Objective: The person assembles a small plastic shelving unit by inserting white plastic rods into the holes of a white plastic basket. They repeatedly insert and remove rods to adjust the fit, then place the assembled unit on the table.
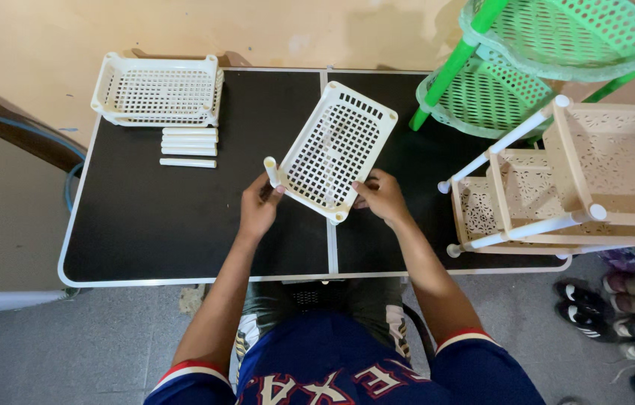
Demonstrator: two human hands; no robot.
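A white perforated plastic tray (336, 146) is tilted above the black table (167, 217). My right hand (381, 196) grips the tray's near right edge. My left hand (259, 208) holds a short white tube (272, 171) standing at the tray's near left corner. Further left, several loose white tubes (189, 142) lie side by side on the table, just in front of a stack of matching white trays (157, 91).
A cream tiered rack (565, 180) with white posts lies on its side at the table's right end. A green tiered rack (528, 60) leans behind it. Shoes (618, 307) sit on the floor at the right. A wall runs behind the table.
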